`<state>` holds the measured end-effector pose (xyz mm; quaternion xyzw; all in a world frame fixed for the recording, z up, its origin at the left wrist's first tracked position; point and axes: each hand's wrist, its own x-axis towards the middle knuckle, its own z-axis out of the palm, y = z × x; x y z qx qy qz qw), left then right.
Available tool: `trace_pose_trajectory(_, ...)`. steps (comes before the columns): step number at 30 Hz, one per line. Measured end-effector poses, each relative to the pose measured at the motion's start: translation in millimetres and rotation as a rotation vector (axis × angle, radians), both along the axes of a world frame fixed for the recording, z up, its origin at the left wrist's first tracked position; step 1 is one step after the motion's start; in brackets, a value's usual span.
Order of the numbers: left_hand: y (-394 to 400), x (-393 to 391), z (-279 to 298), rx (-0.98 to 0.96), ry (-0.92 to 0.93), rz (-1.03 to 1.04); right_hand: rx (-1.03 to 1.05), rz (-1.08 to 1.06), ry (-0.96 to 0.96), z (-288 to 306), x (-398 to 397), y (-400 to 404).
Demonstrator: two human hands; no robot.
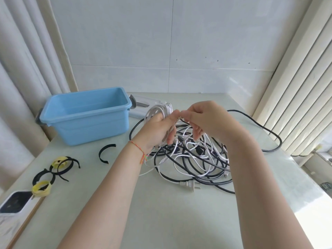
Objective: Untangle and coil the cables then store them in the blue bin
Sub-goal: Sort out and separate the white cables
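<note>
While hands [158,130] coil, straps [59,166] lie left — tangle [194,159] beneath.

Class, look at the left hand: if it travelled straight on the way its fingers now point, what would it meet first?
The left hand, gripping the white cable coil, points up and right, so it would most likely meet the right hand first; the two already seem to touch at the fingertips, though depth is unclear.

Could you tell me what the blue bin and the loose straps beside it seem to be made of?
Bin: looks like moulded plastic, smooth with a slight sheen and a rolled rim. Black straps: probably flexible fabric, matte, holding a curl. Yellow straps: similar, though the material is unclear.
</note>
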<state>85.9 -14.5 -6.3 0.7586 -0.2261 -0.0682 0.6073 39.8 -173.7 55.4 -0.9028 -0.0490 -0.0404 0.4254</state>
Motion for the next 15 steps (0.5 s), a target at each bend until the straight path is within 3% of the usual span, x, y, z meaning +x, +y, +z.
trace_pose_trajectory(5,1.0,-4.2,-0.8,-0.044,0.200,-0.254,0.354,-0.041,-0.036,-8.5,12.4,-9.5)
trace_pose_trajectory(9,6.9,-6.9,-1.2,-0.040,0.279,-0.513,0.453,0.016,-0.018,-15.5,18.0,-11.9)
trace_pose_trajectory(15,17.6,3.4,3.0,-0.641,0.546,-0.747,0.198,-0.063,-0.118,-27.3,26.0,-6.3)
